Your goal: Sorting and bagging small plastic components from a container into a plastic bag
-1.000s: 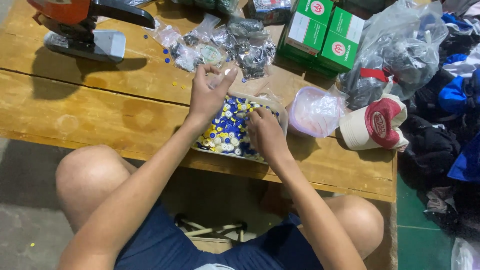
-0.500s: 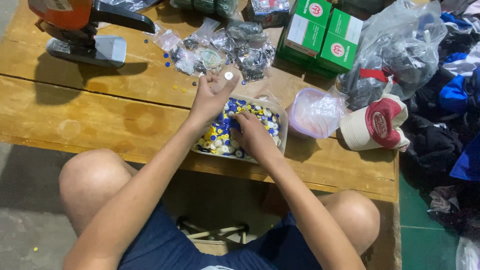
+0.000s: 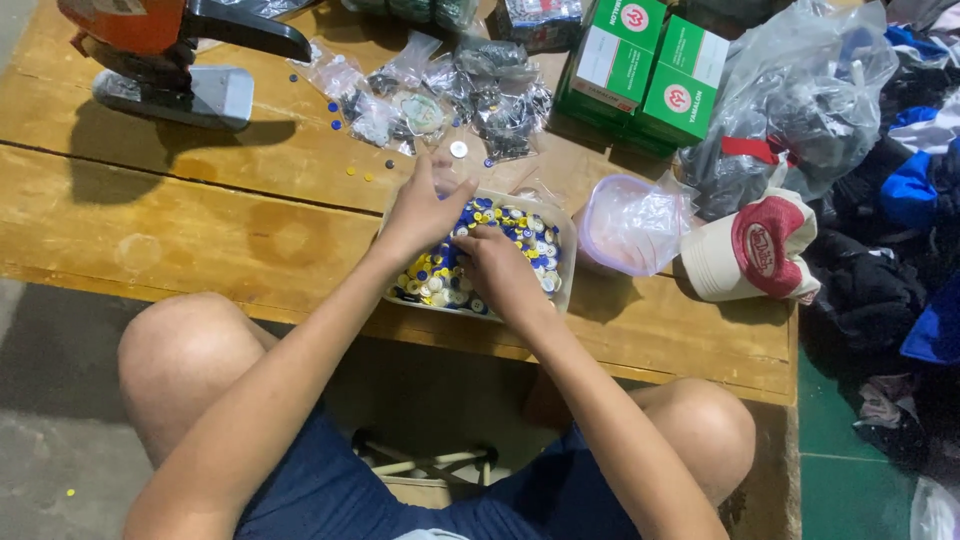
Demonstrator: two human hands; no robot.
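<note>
Wooden planks make up the table [image 3: 200, 230], scattered with sewing supplies. Both hands work in a clear plastic tray [image 3: 566, 250] heaped with small blue, yellow and white buttons [image 3: 520, 235]. The left hand [image 3: 425, 205] hangs over the tray's far left corner, fingers loosely spread; whether it pinches a button I cannot tell. The right hand [image 3: 500, 265] lies curled, palm down, on the pile, fingertips buried, so its hold is hidden too. Sorting such small pieces likely goes best with light fingertip picks, taking 1 at a time and keeping the tray flat so nothing spills. Just beyond the left hand lie several small clear bags [image 3: 440, 85] of dark fasteners, too overlapped to count, and a few loose buttons. Right of the right hand sits 1 pinkish plastic tub [image 3: 630, 225], then 1 red-and-cream cap [image 3: 755, 250]. Farther off stand 2 green boxes [image 3: 650, 70], and far left 1 orange hand press [image 3: 160, 50].
</note>
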